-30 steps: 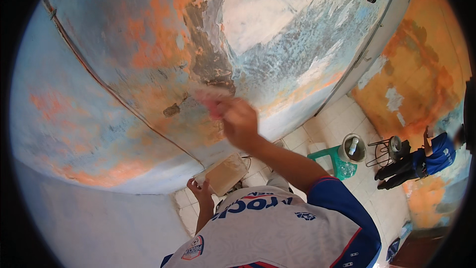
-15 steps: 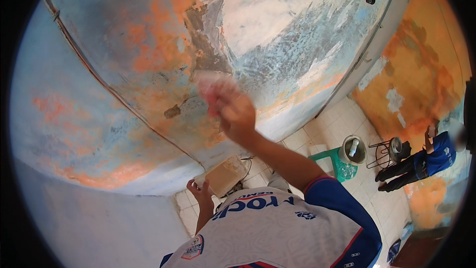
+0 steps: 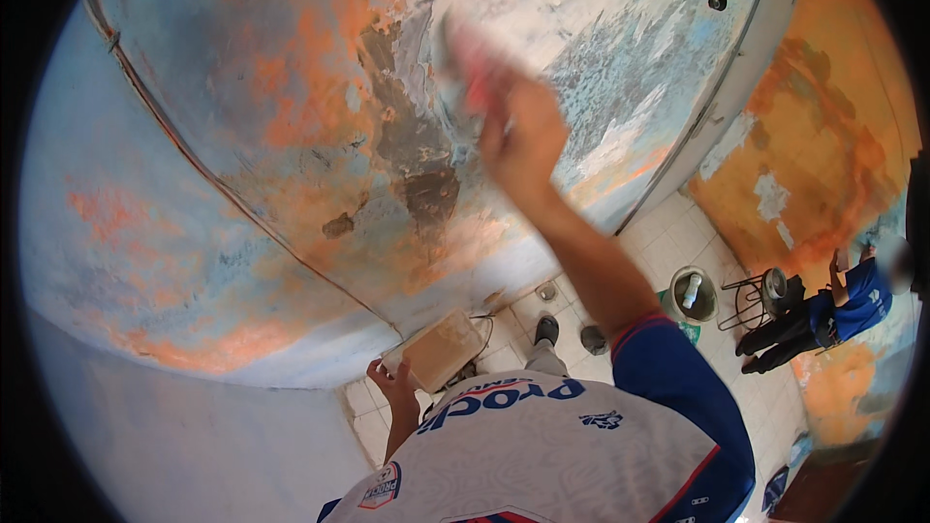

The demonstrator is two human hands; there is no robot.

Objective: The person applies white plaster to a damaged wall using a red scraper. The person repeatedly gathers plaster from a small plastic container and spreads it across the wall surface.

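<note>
One brown cable (image 3: 194, 160) runs down the wall (image 3: 107, 242), left of frame. At lower centre the left hand (image 3: 397, 387) grips the corner of one sandy box (image 3: 441, 349). Bold blue lettering and two emblems mark the shirt's (image 3: 523, 446) pale front. At upper centre one blurred red tool (image 3: 475, 68) is clasped in the right hand (image 3: 528, 131), over the wall's white patch; I can't tell if it touches. Two dark shoes (image 3: 547, 330) show mid-frame. Rightward, one bucket (image 3: 713, 295) stands near a green stool (image 3: 690, 331), mostly hidden by the sleeve (image 3: 678, 378); beyond, one pot (image 3: 775, 281) and one co-worker (image 3: 865, 292).
</note>
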